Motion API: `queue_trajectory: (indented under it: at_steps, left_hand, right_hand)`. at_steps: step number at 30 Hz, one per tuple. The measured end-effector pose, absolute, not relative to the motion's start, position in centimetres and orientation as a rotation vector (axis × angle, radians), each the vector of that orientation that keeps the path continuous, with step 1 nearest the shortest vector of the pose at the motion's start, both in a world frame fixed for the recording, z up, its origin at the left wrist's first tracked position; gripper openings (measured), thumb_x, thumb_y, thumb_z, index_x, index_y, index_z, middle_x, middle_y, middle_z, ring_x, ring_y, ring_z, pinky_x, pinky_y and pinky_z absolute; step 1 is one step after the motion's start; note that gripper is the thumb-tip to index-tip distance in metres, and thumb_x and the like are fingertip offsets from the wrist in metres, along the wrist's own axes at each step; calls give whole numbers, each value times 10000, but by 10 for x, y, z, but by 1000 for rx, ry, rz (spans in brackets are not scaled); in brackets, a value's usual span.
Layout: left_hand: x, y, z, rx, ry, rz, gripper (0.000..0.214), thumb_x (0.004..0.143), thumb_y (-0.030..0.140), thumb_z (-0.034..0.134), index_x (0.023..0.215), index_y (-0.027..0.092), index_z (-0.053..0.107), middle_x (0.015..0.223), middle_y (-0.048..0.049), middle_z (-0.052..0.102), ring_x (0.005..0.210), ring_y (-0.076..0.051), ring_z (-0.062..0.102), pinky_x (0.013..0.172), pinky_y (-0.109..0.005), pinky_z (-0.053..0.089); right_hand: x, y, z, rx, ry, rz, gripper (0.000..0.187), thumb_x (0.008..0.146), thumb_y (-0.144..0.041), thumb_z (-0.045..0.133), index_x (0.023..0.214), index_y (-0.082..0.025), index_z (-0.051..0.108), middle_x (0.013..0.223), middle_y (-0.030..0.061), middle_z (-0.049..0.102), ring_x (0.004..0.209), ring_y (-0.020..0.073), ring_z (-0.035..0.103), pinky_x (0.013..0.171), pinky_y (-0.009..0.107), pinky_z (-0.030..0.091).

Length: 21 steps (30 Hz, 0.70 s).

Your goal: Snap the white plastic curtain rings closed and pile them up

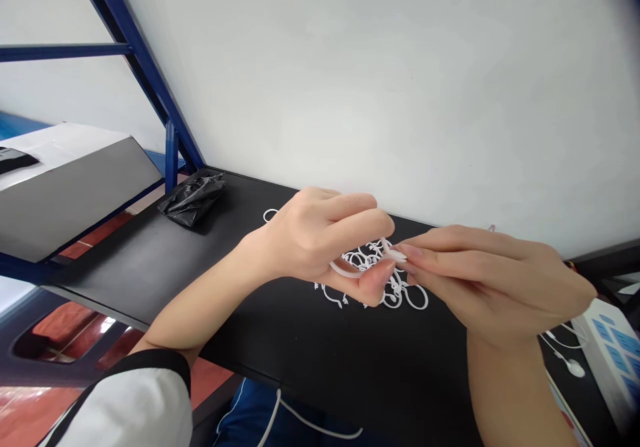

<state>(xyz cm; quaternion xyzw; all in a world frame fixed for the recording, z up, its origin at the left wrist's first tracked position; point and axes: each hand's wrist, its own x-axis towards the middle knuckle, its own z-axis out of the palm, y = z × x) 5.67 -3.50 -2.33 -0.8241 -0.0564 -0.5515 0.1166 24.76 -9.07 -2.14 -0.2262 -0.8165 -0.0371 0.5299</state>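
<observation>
My left hand (325,240) is closed around a thin white plastic ring (346,272), its curve showing between the fingers and thumb. With fingertips pinched together, my right hand (495,277) grips the ring's end, where a small white clasp pokes out. Whether the clasp is fastened, I cannot tell. Below and behind both hands, several more white rings with small knobbed ends lie in a loose pile (416,297) on the black table (310,343). The hands cover part of this pile. One ring (271,215) lies apart, beyond my left wrist.
A crumpled black plastic bag (194,199) rests at the table's far left. White earphones (575,367) and a white-and-blue box (613,347) are at the right. A blue metal frame (145,60) rises at the left, and a pale wall (375,87) stands behind the table.
</observation>
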Motion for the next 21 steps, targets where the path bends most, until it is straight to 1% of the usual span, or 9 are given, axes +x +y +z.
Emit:
queue_trajectory:
  at_steps: [4,9,14,21]
  left_hand:
    - [56,-35,-22,-2416,-165,-1598,69,758,218,469,695,205,446,530,67,356,427,-67,238,380,-243,191]
    - [57,-37,-21,-2506,-179,-1621,73,758,230,441,692,206,462,515,73,348,415,-64,235,366,-222,220]
    - [58,-37,-22,-2573,-171,-1643,89,752,239,438,683,200,480,501,75,362,421,-65,227,363,-212,233]
    - [57,-35,-23,-2528,-149,-1630,56,748,226,468,703,197,483,524,70,390,429,-63,232,376,-217,208]
  right_hand:
    - [247,-91,-20,-519,-1958,-81,406,724,16,739,1026,-256,758,830,14,764,544,150,674,389,264,575]
    - [246,-95,-15,-568,-1977,-32,434,754,2,715,1056,-309,746,855,-5,767,553,157,685,414,274,597]
    - [248,-96,-12,-594,-2013,-13,450,754,7,717,1070,-313,739,854,-6,766,589,161,699,473,272,620]
    - [251,-97,-13,-604,-2032,-33,402,754,8,718,1040,-273,744,881,4,768,613,147,698,469,253,611]
